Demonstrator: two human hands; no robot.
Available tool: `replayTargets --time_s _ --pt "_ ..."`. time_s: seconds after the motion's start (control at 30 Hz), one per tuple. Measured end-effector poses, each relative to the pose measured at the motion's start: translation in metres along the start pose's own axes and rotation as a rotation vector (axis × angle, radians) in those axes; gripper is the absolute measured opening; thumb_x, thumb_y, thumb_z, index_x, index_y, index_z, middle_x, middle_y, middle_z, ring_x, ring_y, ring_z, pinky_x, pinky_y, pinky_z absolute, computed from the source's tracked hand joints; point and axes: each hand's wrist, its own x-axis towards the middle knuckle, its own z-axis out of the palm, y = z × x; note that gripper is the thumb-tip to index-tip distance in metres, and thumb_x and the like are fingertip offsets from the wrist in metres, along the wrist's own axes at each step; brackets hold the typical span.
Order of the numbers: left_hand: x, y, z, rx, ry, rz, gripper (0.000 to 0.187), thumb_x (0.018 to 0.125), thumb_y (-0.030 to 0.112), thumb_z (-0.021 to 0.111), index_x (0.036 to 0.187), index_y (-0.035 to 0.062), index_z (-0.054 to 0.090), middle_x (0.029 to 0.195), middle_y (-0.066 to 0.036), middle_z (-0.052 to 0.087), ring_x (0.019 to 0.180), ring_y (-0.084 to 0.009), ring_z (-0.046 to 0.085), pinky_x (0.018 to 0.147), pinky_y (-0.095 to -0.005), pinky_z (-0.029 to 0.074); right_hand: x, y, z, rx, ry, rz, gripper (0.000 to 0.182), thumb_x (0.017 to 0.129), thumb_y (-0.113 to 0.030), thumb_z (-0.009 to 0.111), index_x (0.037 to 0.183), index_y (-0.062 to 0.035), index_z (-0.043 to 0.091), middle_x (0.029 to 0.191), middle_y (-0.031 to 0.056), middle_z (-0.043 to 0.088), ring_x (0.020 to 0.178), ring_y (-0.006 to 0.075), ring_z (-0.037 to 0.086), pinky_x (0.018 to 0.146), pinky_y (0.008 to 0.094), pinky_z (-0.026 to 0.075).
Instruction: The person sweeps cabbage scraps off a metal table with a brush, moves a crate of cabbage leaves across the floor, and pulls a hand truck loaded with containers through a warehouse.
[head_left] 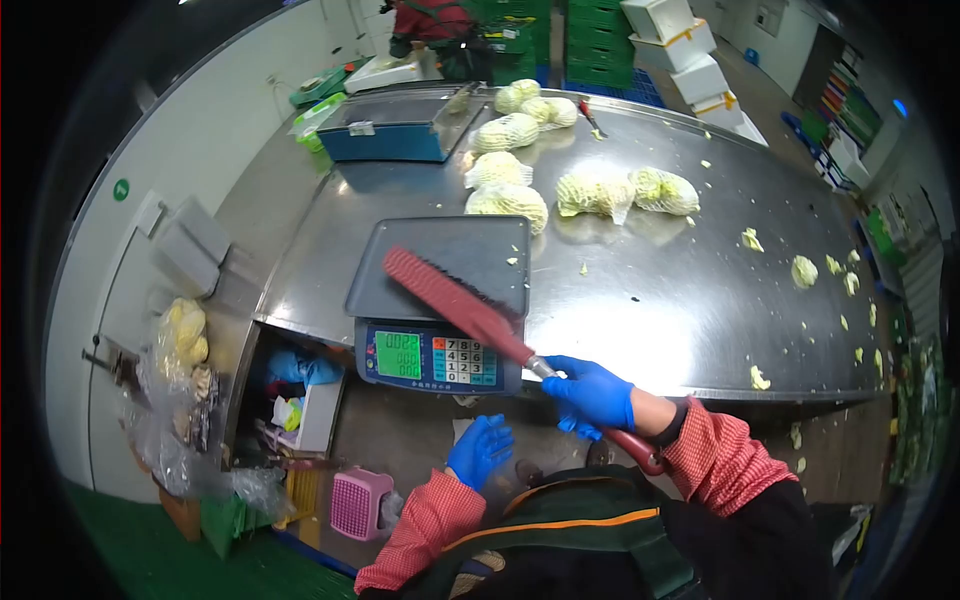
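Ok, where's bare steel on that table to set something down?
Widest bare patch: table centre, between the scale and the scraps toward the right edge. The scale platter is open beyond the brush. Crowded: netted cabbages and blue tray at the far end.

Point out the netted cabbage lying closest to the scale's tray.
It is the netted cabbage just beyond the back right corner of the scale's tray. The others lie farther up the steel table or off to the right, away from the scale.
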Motion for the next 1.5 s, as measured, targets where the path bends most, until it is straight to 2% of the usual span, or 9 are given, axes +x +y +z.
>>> replayTargets --time_s 0.2,0.43,0.57,0.7,0.8,0.93,1.1,1.3,1.5 --pt "0.006 0.012 0.001 0.051 -0.035 -0.065 0.049 0.088 0.043 0.045 0.124 0.0088 0.045 0.120 -0.014 0.046 0.110 -0.0259 0.045 0.093 -0.0413 0.039 -0.070 0.016 -0.064 -0.048 0.545 0.023 0.048 0.090 -0.022 0.042 0.136 -0.0163 0.028 0.055 0.0046 0.044 0.042 0.0151 0.048 0.037 0.0283 0.042" --pt "0.020 0.028 0.034 0.259 -0.182 -0.051 0.041 0.089 0.038 0.046 0.117 0.0086 0.051 0.107 -0.009 0.054 0.100 -0.0208 0.052 0.088 -0.0345 0.042 -0.059 -0.007 0.007 -0.618 0.187 -0.043 0.055 0.090 -0.028 0.043 0.136 -0.0082 0.022 0.075 0.0215 0.060 0.065 0.0296 0.061 0.064 0.0394 0.048" --pt "0.027 0.048 0.068 0.473 -0.204 0.066 0.036 0.089 0.035 0.047 0.111 0.0084 0.054 0.099 -0.007 0.057 0.094 -0.0187 0.055 0.086 -0.0325 0.042 -0.014 0.067 -0.070 -1.232 0.325 -0.073 0.055 0.089 -0.024 0.042 0.134 -0.0002 0.022 0.080 0.0241 0.060 0.069 0.0385 0.059 0.064 0.0434 0.047" --pt "0.037 0.061 0.083 0.664 -0.194 0.215 0.033 0.086 0.036 0.051 0.104 0.0090 0.058 0.092 -0.005 0.058 0.090 -0.0161 0.057 0.083 -0.0298 0.043 -0.088 -0.009 -0.043 -0.579 0.565 0.239 0.058 0.090 -0.025 0.041 0.138 -0.0069 0.016 0.071 0.0218 0.060 0.057 0.0307 0.060 0.055 0.0402 0.048" --pt "0.048 0.062 0.101 1.011 -0.233 0.584 0.032 0.085 0.037 0.051 0.098 0.0089 0.060 0.092 -0.006 0.060 0.089 -0.0173 0.057 0.081 -0.0303 0.043 -0.090 -0.011 -0.020 -0.553 0.510 0.092 0.057 0.090 -0.025 0.041 0.139 -0.0087 0.014 0.066 0.0194 0.058 0.052 0.0272 0.059 0.054 0.0373 0.048" --pt "0.073 0.074 0.138 2.181 -0.239 0.957 0.028 0.082 0.031 0.050 0.096 0.0102 0.062 0.099 -0.009 0.061 0.088 -0.0247 0.057 0.089 -0.0410 0.037 -0.052 0.006 -0.016 -0.377 0.377 0.116 0.052 0.091 -0.030 0.043 0.136 -0.0090 0.027 0.064 0.0129 0.056 0.049 0.0182 0.056 0.051 0.0320 0.048" --pt "0.147 0.081 0.120 2.959 -0.252 0.750 0.023 0.077 0.028 0.053 0.084 0.0111 0.067 0.086 -0.008 0.064 0.090 -0.0265 0.056 0.091 -0.0502 0.030 -0.072 0.032 -0.042 -0.016 0.749 0.117 0.047 0.091 -0.028 0.043 0.135 -0.0203 0.029 0.063 0.0077 0.052 0.047 0.0141 0.052 0.040 0.0270 0.044" --pt "0.169 0.104 0.072 3.104 -0.107 0.717 0.019 0.074 0.023 0.052 0.075 0.0139 0.069 0.079 -0.007 0.066 0.082 -0.0260 0.059 0.078 -0.0400 0.038 -0.037 0.121 -0.035 -0.832 0.483 0.013 0.051 0.090 -0.029 0.041 0.135 -0.0119 0.023 0.080 0.0286 0.058 0.070 0.0444 0.057 0.063 0.0505 0.045" --pt "0.174 0.199 0.017 2.868 0.222 0.521 0.026 0.076 0.033 0.050 0.075 0.0149 0.069 0.079 -0.008 0.066 0.079 -0.0273 0.062 0.078 -0.0413 0.040 0.008 0.175 -0.091 -0.663 0.595 0.374 0.057 0.089 -0.049 0.029 0.126 -0.0080 0.040 0.100 0.0275 0.057 0.093 0.0418 0.055 0.080 0.0471 0.043"
